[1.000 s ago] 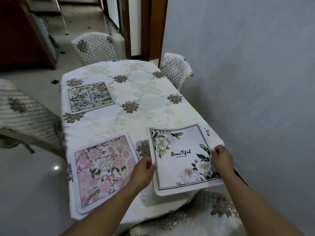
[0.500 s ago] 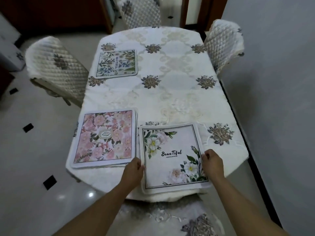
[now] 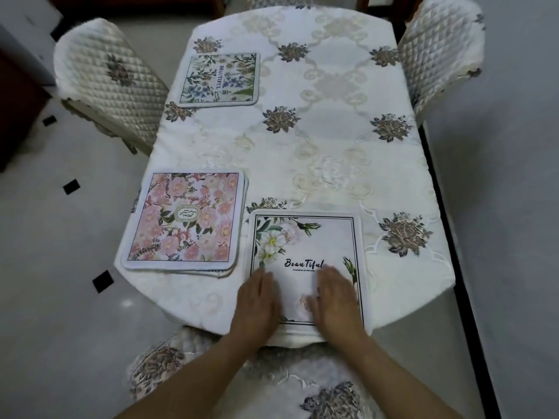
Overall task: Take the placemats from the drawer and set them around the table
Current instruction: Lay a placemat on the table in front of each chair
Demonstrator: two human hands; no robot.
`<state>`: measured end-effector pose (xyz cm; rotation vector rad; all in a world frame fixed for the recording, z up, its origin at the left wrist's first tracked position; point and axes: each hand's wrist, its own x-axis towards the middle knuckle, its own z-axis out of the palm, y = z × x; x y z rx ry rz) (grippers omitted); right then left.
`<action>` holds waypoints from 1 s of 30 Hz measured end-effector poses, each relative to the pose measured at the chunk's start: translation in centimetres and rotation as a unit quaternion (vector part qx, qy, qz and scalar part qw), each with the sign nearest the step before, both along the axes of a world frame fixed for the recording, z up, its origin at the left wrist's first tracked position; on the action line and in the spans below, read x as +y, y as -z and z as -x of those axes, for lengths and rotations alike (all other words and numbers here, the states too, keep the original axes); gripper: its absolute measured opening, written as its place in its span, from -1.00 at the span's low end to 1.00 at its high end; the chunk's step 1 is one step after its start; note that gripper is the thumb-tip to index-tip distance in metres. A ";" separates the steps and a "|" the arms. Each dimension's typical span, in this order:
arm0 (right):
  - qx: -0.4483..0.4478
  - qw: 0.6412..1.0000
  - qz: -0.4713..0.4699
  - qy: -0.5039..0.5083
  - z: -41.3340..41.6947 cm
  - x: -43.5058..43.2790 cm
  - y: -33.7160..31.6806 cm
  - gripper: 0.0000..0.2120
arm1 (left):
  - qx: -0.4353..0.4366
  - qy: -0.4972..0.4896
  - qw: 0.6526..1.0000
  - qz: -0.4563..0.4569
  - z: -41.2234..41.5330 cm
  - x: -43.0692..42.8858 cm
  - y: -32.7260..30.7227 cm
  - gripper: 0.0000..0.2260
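Note:
A white placemat [image 3: 305,246] printed with white flowers and the word "Beautiful" lies at the near end of the table [image 3: 332,152]. My left hand [image 3: 257,303] rests flat on its near left part and my right hand [image 3: 335,300] lies flat on its near right part, fingers together, gripping nothing. To the left lies a pink floral placemat [image 3: 184,219], on top of other mats whose edges show beneath it. A third placemat [image 3: 219,78] with blue and green flowers lies at the far left of the table.
The table wears a white cloth with embroidered brown flowers. Quilted chairs stand at the left [image 3: 109,83], the far right [image 3: 441,46] and right below me [image 3: 272,385]. A grey wall [image 3: 508,207] runs close along the table's right side. Tiled floor lies to the left.
Both hands left the white placemat's side edges and now lie flat on top of it. The mat sits squarer at the table's near end. My view tilted further down.

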<state>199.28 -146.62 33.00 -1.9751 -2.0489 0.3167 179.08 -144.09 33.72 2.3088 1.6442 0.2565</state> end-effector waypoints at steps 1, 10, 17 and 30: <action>-0.009 0.999 0.024 -0.046 1.6 -0.2 0.6 -0.49 | 0.001 0.028 1.000 0.010 -0.8 -0.4 0.5 -0.56; -0.039 0.991 0.099 -0.081 -2.6 -2.0 2.0 -0.37 | 0.025 0.137 0.990 0.031 4.0 0.4 3.0 -0.50; -0.023 0.988 0.122 -0.089 -3.5 4.2 1.4 -0.41 | -0.031 0.117 0.991 0.053 0.2 7.0 2.3 -0.50; -0.039 0.994 0.099 0.016 -9.6 14.1 2.4 -0.37 | 0.049 0.104 0.993 0.040 -0.8 18.1 3.1 -0.44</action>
